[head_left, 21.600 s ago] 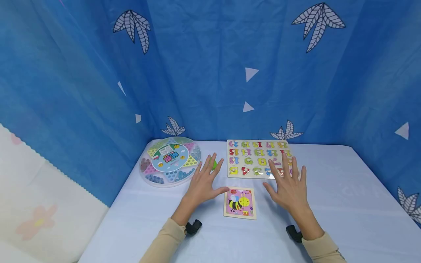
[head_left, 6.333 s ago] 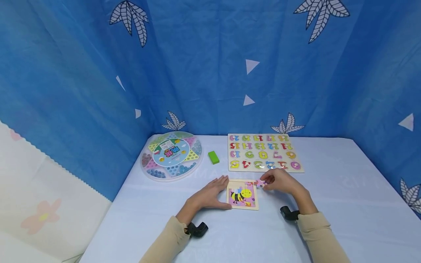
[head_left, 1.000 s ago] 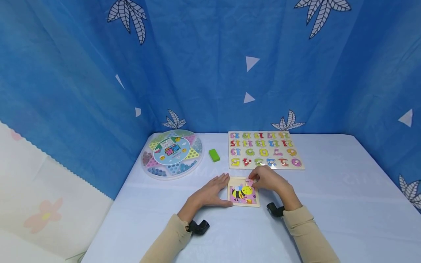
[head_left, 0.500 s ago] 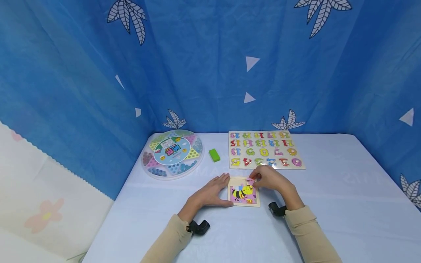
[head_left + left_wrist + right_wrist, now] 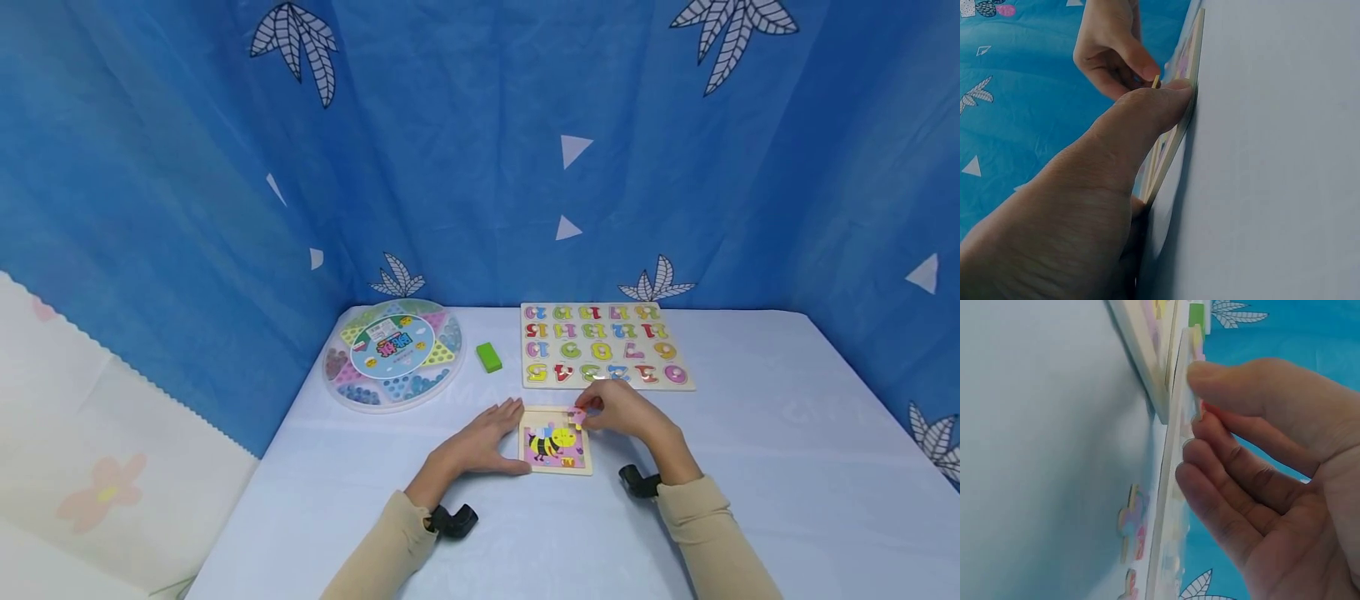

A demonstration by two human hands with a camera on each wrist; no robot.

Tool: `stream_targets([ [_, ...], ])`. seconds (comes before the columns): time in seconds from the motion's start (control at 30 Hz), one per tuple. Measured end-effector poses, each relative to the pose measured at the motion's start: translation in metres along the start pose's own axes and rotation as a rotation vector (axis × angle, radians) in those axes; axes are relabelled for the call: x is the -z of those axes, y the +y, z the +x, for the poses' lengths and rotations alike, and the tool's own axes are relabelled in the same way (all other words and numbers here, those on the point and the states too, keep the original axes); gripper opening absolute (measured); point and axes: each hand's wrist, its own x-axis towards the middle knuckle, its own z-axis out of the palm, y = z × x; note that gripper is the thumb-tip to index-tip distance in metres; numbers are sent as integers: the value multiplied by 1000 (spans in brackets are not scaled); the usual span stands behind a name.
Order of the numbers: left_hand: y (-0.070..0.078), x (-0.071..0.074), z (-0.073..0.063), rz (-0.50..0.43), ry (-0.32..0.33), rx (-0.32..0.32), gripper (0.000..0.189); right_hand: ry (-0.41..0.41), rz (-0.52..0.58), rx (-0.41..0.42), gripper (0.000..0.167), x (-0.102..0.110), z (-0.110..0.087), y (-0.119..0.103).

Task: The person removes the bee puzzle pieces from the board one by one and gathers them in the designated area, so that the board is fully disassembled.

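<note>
A small wooden bee puzzle (image 5: 553, 446) lies in its light wooden tray (image 5: 558, 472); bare wood shows along its far edge. My left hand (image 5: 476, 442) rests against the tray's left side, fingers fairly straight at the far corner. Its thumb (image 5: 1166, 103) presses on the near corner in the left wrist view. Over the tray's far right corner, my right hand (image 5: 622, 408) pinches a pink puzzle piece (image 5: 576, 414) between thumb and index finger. In the right wrist view, loose puzzle pieces (image 5: 1134, 522) lie on the table; the right hand hides them from the head view.
Behind the tray lies a wooden number puzzle board (image 5: 607, 346). A green block (image 5: 489, 357) sits left of that board. Farther left is a round board game (image 5: 393, 356) with coloured beads. Blue curtain (image 5: 480, 167) hangs at the white table's (image 5: 540, 533) back.
In the oldest frame both hands were spread above the puzzle, which filled its tray. Pieces have since come out. Over the last half second the pinched piece shifted slightly right; the left hand stayed put.
</note>
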Motion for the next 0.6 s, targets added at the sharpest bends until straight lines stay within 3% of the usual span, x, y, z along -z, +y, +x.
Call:
stream_targets([
  [0.6,-1,-3,1,12,16,0,102,38,10,0,26,15,-16,33],
])
